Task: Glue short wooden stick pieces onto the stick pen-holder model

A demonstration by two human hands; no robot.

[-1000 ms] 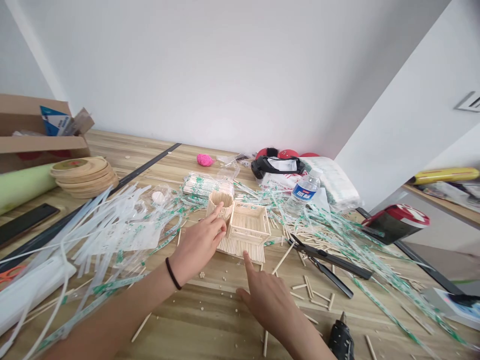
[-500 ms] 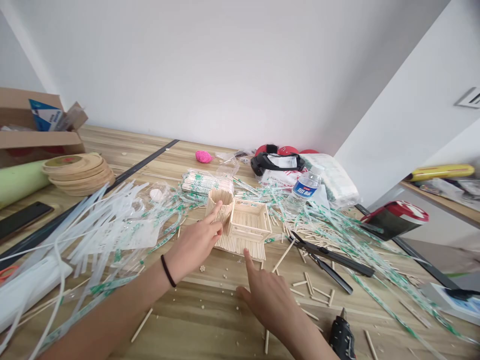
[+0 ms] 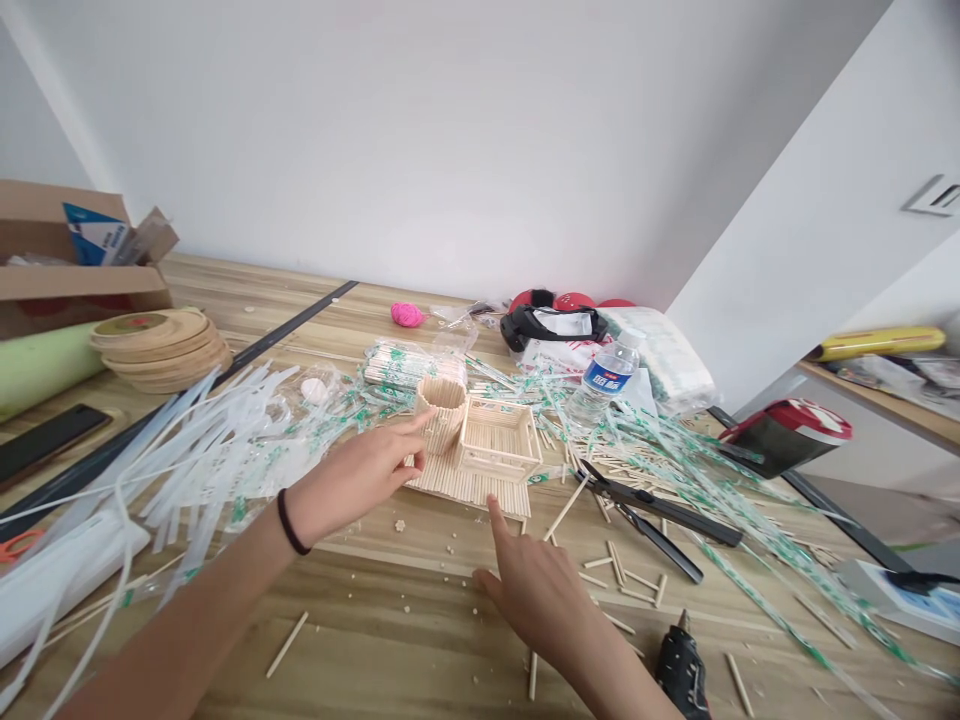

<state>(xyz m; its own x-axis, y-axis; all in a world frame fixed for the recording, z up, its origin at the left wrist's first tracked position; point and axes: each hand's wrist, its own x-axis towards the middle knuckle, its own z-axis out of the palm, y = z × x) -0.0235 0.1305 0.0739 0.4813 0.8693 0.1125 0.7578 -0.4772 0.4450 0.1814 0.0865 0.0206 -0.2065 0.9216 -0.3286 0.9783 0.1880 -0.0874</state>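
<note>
A small model of pale wooden sticks stands mid-table: a flat stick base (image 3: 480, 487), a round stick cup (image 3: 444, 425) on its left and an open rectangular stick box (image 3: 501, 440) on its right. My left hand (image 3: 360, 475) is left of the cup, index finger stretched out and its tip at or close to the cup's side; I cannot tell if they touch. My right hand (image 3: 540, 585) is in front of the base, index finger extended to the front edge and thumb apart. Both hands are open and hold nothing.
Right of the model lie black-handled scissors (image 3: 652, 515), a glue gun (image 3: 681, 665), loose sticks and green-printed plastic strips. A water bottle (image 3: 606, 380) stands behind. Clear glue sticks (image 3: 214, 430), wooden discs (image 3: 161, 345) and a phone (image 3: 49, 440) are on the left.
My left hand has moved left and slightly back from the cup, showing more of the base's left part. My right hand has stayed in place.
</note>
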